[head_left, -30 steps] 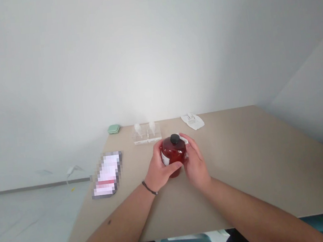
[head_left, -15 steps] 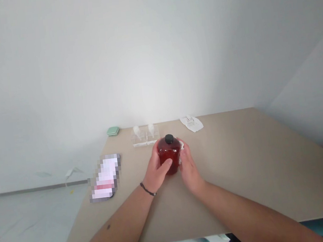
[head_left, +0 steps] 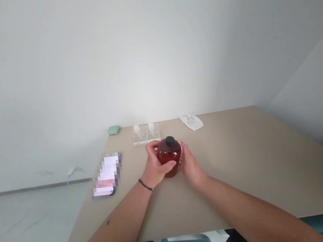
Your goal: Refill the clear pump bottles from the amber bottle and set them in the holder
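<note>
A dark red, see-through bottle [head_left: 169, 151] with a black cap [head_left: 170, 140] stands between my hands over the table, tilted slightly. My left hand [head_left: 157, 166] is closed around its left side, the thumb across the front and the fingers behind. On the right side, my right hand [head_left: 190, 166] is pressed against the bottle with curled fingers. Between that hand and the bottle shows a strip of white, which looks like a tissue [head_left: 180, 153]; most of it is hidden by the fingers.
Behind the bottle is a clear divided tray [head_left: 146, 141] with two white-topped pieces. A green case [head_left: 113, 130] lies at the back left, a crumpled white paper [head_left: 192, 122] at the back. A blurred-out phone [head_left: 107, 175] lies left on the beige table [head_left: 256, 157], which meets the wall.
The bottle has tilted a little and its cap has shifted slightly. My left fingers have moved outward and back along its side; my right hand has slid slightly down.
</note>
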Demonstrator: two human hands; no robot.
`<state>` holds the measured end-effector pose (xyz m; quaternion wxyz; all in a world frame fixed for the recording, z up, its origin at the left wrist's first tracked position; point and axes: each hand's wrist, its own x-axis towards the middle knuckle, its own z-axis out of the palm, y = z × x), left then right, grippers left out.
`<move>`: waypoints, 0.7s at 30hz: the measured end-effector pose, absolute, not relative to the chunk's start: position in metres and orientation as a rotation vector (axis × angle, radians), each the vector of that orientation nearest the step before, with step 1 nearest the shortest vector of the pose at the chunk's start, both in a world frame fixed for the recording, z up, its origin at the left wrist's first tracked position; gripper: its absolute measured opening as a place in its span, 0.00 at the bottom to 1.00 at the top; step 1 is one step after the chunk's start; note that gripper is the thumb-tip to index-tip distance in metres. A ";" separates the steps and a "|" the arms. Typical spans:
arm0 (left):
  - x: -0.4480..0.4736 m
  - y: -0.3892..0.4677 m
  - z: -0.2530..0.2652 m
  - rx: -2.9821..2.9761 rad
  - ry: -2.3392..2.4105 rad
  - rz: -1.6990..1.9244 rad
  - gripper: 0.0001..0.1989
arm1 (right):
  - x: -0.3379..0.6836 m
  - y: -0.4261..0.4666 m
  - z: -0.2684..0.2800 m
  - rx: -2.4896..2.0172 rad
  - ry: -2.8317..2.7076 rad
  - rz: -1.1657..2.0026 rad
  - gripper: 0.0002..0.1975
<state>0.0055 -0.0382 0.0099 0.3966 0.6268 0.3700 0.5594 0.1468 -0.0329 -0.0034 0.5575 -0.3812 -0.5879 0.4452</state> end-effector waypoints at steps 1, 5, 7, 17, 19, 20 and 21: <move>0.004 -0.037 0.010 1.586 0.994 1.460 0.38 | 0.145 -0.033 -0.003 -0.891 -1.344 1.070 0.34; 0.004 -0.036 0.015 1.659 1.073 1.442 0.28 | 0.141 -0.040 0.003 -0.877 -1.313 1.017 0.32; 0.007 -0.037 0.018 1.594 0.962 1.414 0.33 | 0.141 -0.044 0.006 -0.876 -1.392 0.950 0.31; 0.010 -0.043 0.019 1.486 0.833 1.365 0.36 | 0.145 -0.039 0.011 -0.895 -1.315 1.108 0.30; 0.007 -0.041 0.017 1.516 0.880 1.407 0.39 | 0.144 -0.039 0.011 -0.893 -1.319 1.075 0.30; 0.005 -0.040 0.016 1.531 0.929 1.441 0.39 | 0.144 -0.040 0.012 -0.883 -1.335 1.041 0.30; 0.004 -0.039 0.015 1.547 0.984 1.469 0.38 | 0.144 -0.041 0.013 -0.872 -1.354 1.001 0.30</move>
